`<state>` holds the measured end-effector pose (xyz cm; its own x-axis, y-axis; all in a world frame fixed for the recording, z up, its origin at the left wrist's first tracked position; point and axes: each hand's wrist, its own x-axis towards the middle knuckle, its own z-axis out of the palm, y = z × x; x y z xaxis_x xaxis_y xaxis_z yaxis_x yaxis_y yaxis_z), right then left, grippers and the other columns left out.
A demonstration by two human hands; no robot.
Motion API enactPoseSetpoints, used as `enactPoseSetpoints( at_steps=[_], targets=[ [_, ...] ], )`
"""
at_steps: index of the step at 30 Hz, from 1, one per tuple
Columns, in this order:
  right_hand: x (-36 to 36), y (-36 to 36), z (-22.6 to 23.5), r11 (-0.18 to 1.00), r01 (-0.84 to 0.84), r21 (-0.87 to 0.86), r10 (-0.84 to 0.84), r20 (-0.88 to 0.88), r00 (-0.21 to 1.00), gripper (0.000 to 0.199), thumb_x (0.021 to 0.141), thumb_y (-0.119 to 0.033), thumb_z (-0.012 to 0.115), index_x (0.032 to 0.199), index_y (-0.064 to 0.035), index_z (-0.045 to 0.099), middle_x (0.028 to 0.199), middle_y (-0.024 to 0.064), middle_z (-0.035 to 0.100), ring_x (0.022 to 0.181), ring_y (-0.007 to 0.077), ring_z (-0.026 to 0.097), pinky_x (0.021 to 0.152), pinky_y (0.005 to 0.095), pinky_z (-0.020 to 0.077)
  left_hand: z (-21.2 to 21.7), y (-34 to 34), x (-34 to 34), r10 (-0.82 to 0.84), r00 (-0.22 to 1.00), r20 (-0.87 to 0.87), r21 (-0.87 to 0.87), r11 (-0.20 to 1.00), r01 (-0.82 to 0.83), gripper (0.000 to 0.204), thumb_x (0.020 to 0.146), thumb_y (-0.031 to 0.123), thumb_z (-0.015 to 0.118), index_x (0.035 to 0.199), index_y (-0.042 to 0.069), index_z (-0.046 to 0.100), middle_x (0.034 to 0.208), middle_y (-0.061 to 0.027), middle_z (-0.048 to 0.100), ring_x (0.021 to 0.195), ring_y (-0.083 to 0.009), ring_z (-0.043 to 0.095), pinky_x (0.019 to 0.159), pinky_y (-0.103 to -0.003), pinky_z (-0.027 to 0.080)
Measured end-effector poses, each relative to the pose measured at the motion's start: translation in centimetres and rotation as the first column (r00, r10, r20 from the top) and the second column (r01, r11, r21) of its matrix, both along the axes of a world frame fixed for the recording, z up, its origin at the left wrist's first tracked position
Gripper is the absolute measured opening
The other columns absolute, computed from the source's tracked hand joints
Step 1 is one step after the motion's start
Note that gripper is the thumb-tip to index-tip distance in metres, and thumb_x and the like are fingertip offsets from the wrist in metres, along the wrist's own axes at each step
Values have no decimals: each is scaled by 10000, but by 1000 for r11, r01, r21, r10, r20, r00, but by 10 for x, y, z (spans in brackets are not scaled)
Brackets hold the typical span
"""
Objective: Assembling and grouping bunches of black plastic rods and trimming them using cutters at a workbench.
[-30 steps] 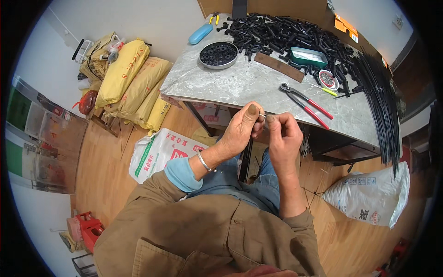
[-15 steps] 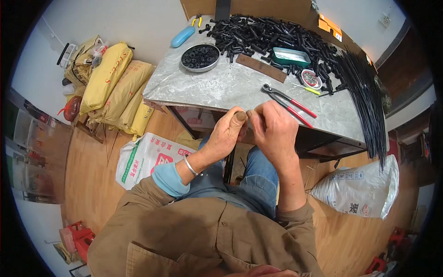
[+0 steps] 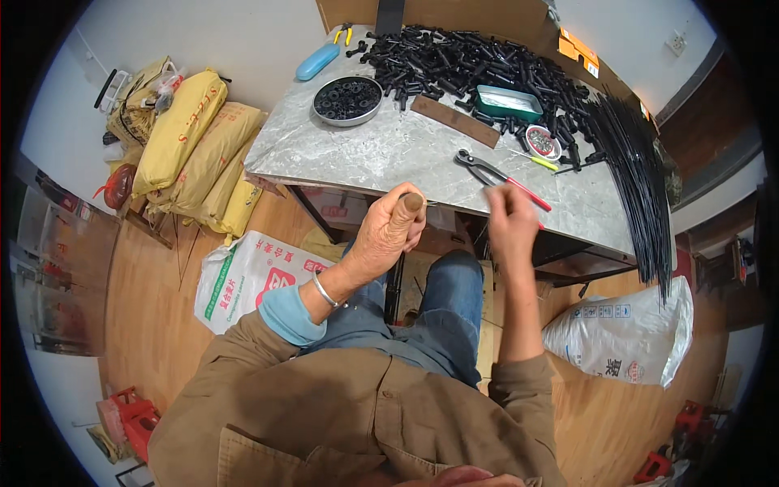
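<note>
My left hand [image 3: 388, 234] is closed around the top of a thin black rod [image 3: 395, 286] that hangs down between my knees, just below the table's front edge; the thumb tip is wrapped in tan tape. My right hand [image 3: 511, 221] is blurred, raised a hand's width to the right with its fingers pointing up at the table edge. It is nearest the red-handled pliers [image 3: 497, 174] lying on the grey marble table [image 3: 381, 154]. Nothing shows in the right hand, though blur hides its fingers.
On the table are a round tin of black rings [image 3: 347, 99], a pile of short black tubes [image 3: 462, 61], a green tray [image 3: 507, 102], a brown strip [image 3: 454, 122] and a bundle of long black rods [image 3: 637, 170]. Yellow sacks [image 3: 191, 150] and white sacks [image 3: 247, 280] lie on the wooden floor.
My hands were together on the rod's top. My right hand has now left it and moved right toward the pliers; my left hand keeps its hold.
</note>
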<state>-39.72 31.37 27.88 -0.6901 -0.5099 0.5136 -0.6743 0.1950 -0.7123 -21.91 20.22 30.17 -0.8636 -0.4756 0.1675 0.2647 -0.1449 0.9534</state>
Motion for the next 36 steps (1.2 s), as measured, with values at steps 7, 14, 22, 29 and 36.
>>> enactPoseSetpoints(
  at_steps=[7,14,22,29,36],
  targets=[
    [-58,0,3,878,110,466,135,-462,876,203,770,-236,696,796,-59,599,882,109,576,885,321,536,760,416,413,4,6,1,126,992,-7,69,990,-125,598,927,627,332,904,54,502,600,55,314,522,-35,281,465,-194,261],
    [-71,-2,-7,954,1,301,117,-374,920,207,854,-187,632,795,-12,537,778,127,539,752,294,540,673,376,436,2,5,1,199,977,78,-20,980,-198,684,928,649,292,810,18,527,558,43,337,502,-39,286,461,-199,264],
    [5,42,50,909,-244,337,317,-180,931,312,709,-12,722,853,-50,448,750,93,531,638,194,536,596,329,408,6,5,-3,210,975,70,-41,977,-208,681,915,657,334,768,24,535,582,25,411,523,-35,345,470,-204,294],
    [10,41,86,908,-148,391,381,-627,680,468,539,-20,764,897,-91,471,933,76,558,858,290,523,777,401,371,3,4,-3,200,979,46,-51,979,-198,670,904,664,362,854,19,537,583,23,405,510,-36,329,449,-206,265],
    [11,43,84,901,-105,421,387,-673,630,380,569,-61,755,848,-95,498,918,54,568,848,274,527,759,386,380,-3,4,-4,204,977,64,-57,978,-201,676,904,658,374,887,4,546,583,20,410,507,-38,332,450,-205,282]
  ],
)
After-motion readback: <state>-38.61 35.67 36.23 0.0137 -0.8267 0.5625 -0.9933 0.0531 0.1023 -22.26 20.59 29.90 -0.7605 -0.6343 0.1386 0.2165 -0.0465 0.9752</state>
